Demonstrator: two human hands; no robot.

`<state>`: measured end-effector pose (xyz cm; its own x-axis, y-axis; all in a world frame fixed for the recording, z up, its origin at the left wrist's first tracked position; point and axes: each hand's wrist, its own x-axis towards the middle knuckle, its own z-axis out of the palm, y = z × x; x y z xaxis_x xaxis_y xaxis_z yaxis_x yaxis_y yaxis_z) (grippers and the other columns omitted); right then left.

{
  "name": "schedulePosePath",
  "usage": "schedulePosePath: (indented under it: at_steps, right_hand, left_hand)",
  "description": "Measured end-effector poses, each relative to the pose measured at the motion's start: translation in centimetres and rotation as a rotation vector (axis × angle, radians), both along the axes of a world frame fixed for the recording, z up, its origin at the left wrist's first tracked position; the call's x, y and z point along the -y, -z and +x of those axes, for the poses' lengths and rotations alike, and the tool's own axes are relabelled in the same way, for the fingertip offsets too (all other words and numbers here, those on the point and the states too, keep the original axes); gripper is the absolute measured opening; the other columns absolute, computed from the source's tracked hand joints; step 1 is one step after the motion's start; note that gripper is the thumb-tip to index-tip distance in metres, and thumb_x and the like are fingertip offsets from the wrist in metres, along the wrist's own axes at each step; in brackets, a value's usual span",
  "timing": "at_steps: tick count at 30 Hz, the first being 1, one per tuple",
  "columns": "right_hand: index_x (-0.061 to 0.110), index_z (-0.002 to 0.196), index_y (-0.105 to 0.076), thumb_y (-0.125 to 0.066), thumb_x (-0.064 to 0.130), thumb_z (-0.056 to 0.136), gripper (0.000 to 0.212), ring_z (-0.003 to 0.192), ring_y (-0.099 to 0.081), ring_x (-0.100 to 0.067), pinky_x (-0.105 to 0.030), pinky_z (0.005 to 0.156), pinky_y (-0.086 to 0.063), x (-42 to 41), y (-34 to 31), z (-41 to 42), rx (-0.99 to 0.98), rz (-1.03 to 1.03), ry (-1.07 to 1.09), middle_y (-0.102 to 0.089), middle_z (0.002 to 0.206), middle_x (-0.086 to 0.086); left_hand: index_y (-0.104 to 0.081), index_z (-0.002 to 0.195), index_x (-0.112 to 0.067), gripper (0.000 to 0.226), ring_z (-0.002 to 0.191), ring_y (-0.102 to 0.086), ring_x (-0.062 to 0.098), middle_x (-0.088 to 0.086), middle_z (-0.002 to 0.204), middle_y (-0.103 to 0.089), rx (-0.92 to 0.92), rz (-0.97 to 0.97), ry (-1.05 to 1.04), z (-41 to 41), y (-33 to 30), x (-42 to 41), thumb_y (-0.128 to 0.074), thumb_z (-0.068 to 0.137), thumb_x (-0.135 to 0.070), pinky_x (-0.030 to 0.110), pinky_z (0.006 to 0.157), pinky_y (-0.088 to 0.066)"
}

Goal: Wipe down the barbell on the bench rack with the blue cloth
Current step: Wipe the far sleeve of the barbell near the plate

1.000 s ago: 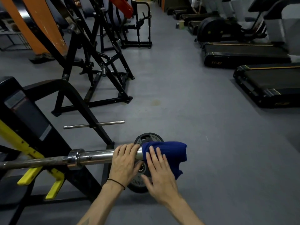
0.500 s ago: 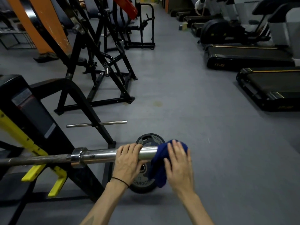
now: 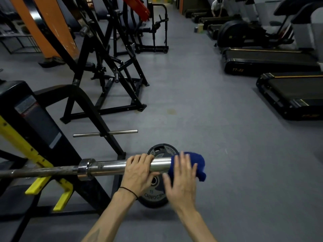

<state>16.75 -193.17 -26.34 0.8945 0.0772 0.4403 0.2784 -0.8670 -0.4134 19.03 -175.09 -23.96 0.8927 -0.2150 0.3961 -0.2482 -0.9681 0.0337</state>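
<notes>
Steadying the chrome steel barbell (image 3: 111, 167) on its black bench rack (image 3: 35, 123), your left hand (image 3: 139, 172) grips the sleeve, fingers curled over; your right hand (image 3: 181, 179), fingers straight, presses the blue cloth (image 3: 197, 163) onto the sleeve's tip, just beyond your left fingertips.

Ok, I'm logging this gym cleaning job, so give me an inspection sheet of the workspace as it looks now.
Surface: grey gym floor, one faint stain.
Job's things: barbell on the bench rack; blue cloth over the sleeve end.
Clutter: weight plate on edge beneath the sleeve.
Hands: left hand grips the sleeve; right hand, blurred, fingers straight, presses the cloth.
Cables: nothing seen.
Surroundings: black machine frames, treadmills, a person far off.
</notes>
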Motion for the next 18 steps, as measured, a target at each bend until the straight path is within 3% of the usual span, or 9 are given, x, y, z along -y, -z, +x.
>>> schedulePosePath:
  at_steps: [2, 4, 7, 10, 12, 15, 18]
  right_hand:
    - [0.010, 0.164, -0.022, -0.046, 0.047, 0.102, 0.075, 0.160, -0.011, -0.025, -0.048, 0.126, -0.013, -2.3, 0.8, -1.6, 0.045, -0.126, -0.214, -0.013, 0.173, -0.008]
    - [0.013, 0.163, -0.026, -0.050, 0.043, 0.100, 0.074, 0.159, -0.016, -0.021, -0.048, 0.123, -0.020, -1.2, 1.2, -0.9, 0.098, -0.204, -0.328, -0.014, 0.173, -0.005]
    - [0.010, 0.160, -0.035, -0.046, 0.034, 0.102, 0.064, 0.158, -0.022, -0.025, -0.052, 0.125, -0.018, 2.7, 1.5, 0.9, 0.118, -0.173, -0.160, -0.019, 0.172, -0.007]
    - [0.003, 0.160, -0.030, -0.042, 0.032, 0.101, 0.067, 0.159, -0.015, -0.030, -0.050, 0.129, -0.008, 3.0, 1.1, 0.5, 0.045, 0.015, 0.094, -0.015, 0.172, -0.011]
    - [0.002, 0.162, -0.023, -0.045, 0.034, 0.098, 0.076, 0.160, -0.009, -0.032, -0.048, 0.129, 0.000, 0.2, 0.6, -0.2, 0.023, 0.024, 0.042, -0.012, 0.172, -0.015]
    - [0.006, 0.163, -0.024, -0.053, 0.032, 0.093, 0.079, 0.159, -0.015, -0.028, -0.047, 0.129, -0.010, -0.7, 0.5, -0.2, 0.080, -0.168, -0.265, -0.015, 0.172, -0.012]
    - [0.008, 0.158, -0.039, -0.054, 0.029, 0.093, 0.070, 0.156, -0.027, -0.027, -0.044, 0.130, -0.010, 3.4, 0.6, 2.2, 0.135, -0.220, -0.224, -0.023, 0.170, -0.011]
  left_hand:
    - [-0.058, 0.114, -0.022, 0.043, 0.086, -0.060, 0.019, -0.005, 0.100, -0.061, -0.019, 0.006, 0.023, 0.2, -0.4, -0.2, -0.056, 0.081, -0.049, 0.038, 0.081, -0.051]
    - [-0.058, 0.114, -0.024, 0.041, 0.085, -0.060, 0.018, -0.006, 0.099, -0.061, -0.076, -0.009, 0.045, 0.5, -0.9, -0.4, -0.047, 0.081, -0.048, 0.036, 0.080, -0.049]
    - [-0.056, 0.119, -0.025, 0.051, 0.090, -0.059, 0.013, -0.008, 0.104, -0.061, -0.134, -0.056, 0.052, 0.5, -1.1, -0.7, -0.046, 0.084, -0.061, 0.033, 0.085, -0.047]
    - [-0.055, 0.116, -0.024, 0.058, 0.089, -0.058, 0.012, -0.008, 0.103, -0.062, -0.130, -0.074, 0.039, 0.6, -1.1, -0.8, -0.044, 0.083, -0.071, 0.032, 0.085, -0.046]
    - [-0.056, 0.115, -0.023, 0.059, 0.088, -0.058, 0.013, -0.008, 0.102, -0.062, -0.132, -0.047, 0.049, 0.8, -1.1, -1.0, -0.042, 0.085, -0.072, 0.032, 0.083, -0.046]
    - [-0.056, 0.121, -0.024, 0.064, 0.093, -0.060, 0.015, -0.007, 0.106, -0.063, -0.238, -0.031, 0.099, 1.3, -1.9, -1.4, -0.036, 0.088, -0.075, 0.033, 0.083, -0.046]
    - [-0.054, 0.128, -0.025, 0.074, 0.102, -0.060, 0.016, -0.005, 0.114, -0.063, -0.389, -0.019, 0.117, 2.0, -3.2, -1.8, -0.022, 0.087, -0.077, 0.034, 0.089, -0.045]
